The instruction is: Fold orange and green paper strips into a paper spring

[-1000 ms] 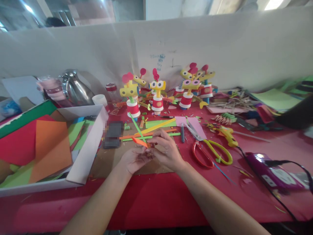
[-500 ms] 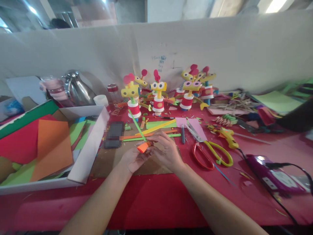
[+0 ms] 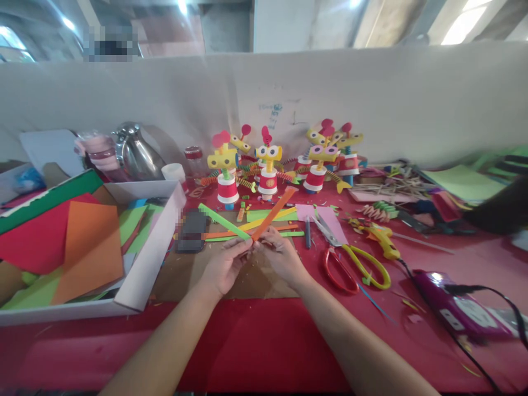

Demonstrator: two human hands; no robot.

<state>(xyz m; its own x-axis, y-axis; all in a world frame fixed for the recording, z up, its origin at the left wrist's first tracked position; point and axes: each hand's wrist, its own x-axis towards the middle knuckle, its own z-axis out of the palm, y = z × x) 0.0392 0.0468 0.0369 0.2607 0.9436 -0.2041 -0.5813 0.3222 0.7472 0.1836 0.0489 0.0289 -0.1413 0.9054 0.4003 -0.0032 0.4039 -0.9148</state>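
Note:
My left hand and my right hand meet over a brown cardboard sheet, fingers pinched together. A green paper strip slants up to the left from the pinch. An orange paper strip slants up to the right from it. The two strips join at my fingertips in a V. More green, yellow and orange strips lie flat on the table just behind my hands.
A white box of coloured paper sheets sits at the left. Scissors, a yellow glue gun and a purple power strip lie at the right. Several paper-cup figures stand along the back wall, a metal jug further left.
The orange strip was folded small at my fingertips; now it stretches up to the right, and the green one points up-left. Both hands have shifted slightly away from me. The camera tilted up.

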